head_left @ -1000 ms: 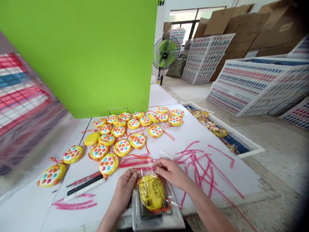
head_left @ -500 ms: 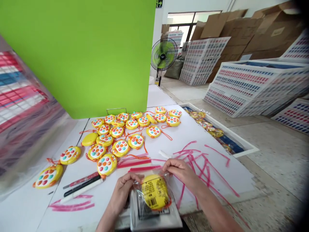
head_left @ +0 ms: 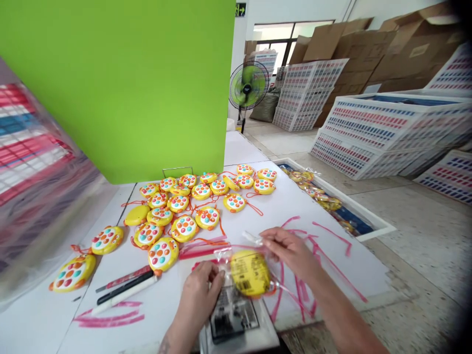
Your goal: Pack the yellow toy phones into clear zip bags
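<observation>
Clock: 12 o'clock points away from the person, 6 towards the body.
Bagged yellow toy (head_left: 250, 273): between the two hands, near the table's front edge, its printed yellow back facing up inside clear film.
From the right fingers: the toy's body lies at about 7 o'clock, just beside the tips.
From the left fingers: it lies at about 3 o'clock, also near.
Nearer hand: the right hand (head_left: 295, 253), by a little; its forearm comes in from 5 o'clock.
Right fingers: thumb and forefinger together, apparently pinching the film at the bag's upper right edge; motion blurs the exact contact.
Left hand (head_left: 199, 290): thumb and forefinger close together by the bag's left side; whether they clamp film, I cannot tell.
Long axis: the toy looks nearly round, so none reads clearly; the loose film spreads roughly from 10 to 4 o'clock.
Printed packet stack (head_left: 236, 314): at 7 o'clock from the toy, partly overlapped by it in view; touching or raised, I cannot tell.
Small white stick (head_left: 251, 238): at 12 o'clock from the toy, near the right fingertips.
Loose yellow toys (head_left: 184, 227): a cluster at 10 o'clock, well apart from both hands.
Markers (head_left: 123, 287): side by side at 9 o'clock.
White-rimmed tray (head_left: 379, 230): at 2 o'clock, beyond the table edge, holding bagged toys.
</observation>
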